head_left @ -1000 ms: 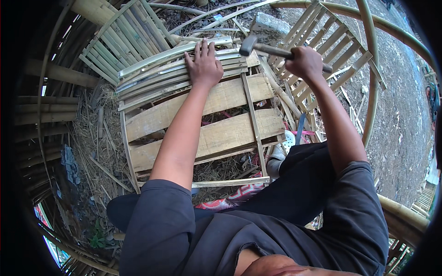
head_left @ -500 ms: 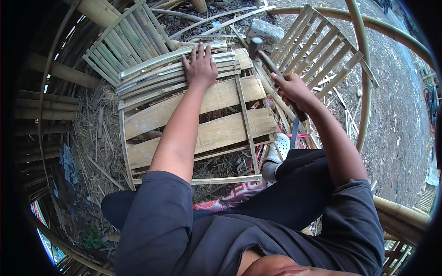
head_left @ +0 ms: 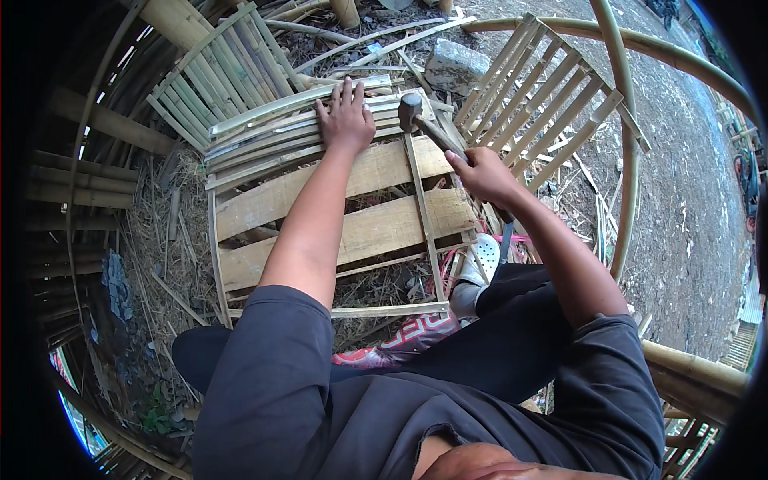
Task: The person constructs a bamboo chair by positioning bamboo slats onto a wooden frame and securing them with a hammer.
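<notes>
My left hand (head_left: 346, 120) lies flat, fingers spread, across a row of narrow bamboo slats (head_left: 272, 132) at the far side of a low frame. In my right hand (head_left: 486, 174) is a hammer (head_left: 434, 134), its handle wrapped by my fingers. The metal head is over the right end of the slats, near the top of a thin upright strip (head_left: 422, 192); whether it touches cannot be made out. Two wide wooden boards (head_left: 376, 232) lie nearer me across the frame, with gaps between them. A narrow strip (head_left: 384, 311) forms its near edge.
A slatted bamboo panel (head_left: 540, 96) leans at the right, next to a curved bamboo pole (head_left: 626, 160). Another slatted panel (head_left: 228, 72) stands at the far left. A stone block (head_left: 456, 66) sits beyond the frame. Dry scraps cover the ground. A white clog (head_left: 482, 258) is beside the frame.
My right hand has brought the hammer left and down, so its head is now over the slats' right end. My left hand has stayed on the slats.
</notes>
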Demonstrator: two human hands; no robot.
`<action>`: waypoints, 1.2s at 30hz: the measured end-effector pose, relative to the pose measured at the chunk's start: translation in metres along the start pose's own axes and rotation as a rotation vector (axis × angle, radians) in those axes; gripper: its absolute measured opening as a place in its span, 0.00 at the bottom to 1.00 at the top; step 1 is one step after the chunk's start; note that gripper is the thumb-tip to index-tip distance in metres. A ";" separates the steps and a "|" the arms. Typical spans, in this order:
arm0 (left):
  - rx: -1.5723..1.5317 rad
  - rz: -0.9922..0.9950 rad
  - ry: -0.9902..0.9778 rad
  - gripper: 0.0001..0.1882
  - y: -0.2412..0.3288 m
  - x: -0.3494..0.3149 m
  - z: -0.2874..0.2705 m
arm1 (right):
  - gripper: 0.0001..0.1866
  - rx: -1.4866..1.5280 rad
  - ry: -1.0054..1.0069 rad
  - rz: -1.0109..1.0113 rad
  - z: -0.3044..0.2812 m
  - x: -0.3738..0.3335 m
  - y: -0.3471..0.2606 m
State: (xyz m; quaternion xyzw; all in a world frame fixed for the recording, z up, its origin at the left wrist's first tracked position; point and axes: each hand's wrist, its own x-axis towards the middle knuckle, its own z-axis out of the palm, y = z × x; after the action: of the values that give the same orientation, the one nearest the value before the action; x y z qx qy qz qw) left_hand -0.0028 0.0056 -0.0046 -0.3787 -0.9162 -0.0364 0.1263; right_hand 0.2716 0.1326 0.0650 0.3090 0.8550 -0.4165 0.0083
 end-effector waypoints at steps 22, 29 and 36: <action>-0.121 0.003 0.089 0.33 -0.007 -0.002 0.010 | 0.33 0.010 0.116 -0.060 -0.005 -0.006 -0.042; -0.139 -0.005 0.091 0.33 -0.004 -0.004 0.006 | 0.30 -0.234 0.125 -0.125 -0.035 0.002 0.007; -0.133 -0.003 0.087 0.33 -0.005 -0.003 0.007 | 0.29 -0.275 -0.025 -0.047 -0.044 0.002 0.024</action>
State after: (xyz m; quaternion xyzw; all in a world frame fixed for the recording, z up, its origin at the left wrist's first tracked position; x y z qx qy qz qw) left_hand -0.0058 0.0011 -0.0118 -0.3828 -0.9060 -0.1136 0.1406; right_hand 0.2933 0.1766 0.0766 0.2795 0.9109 -0.2990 0.0513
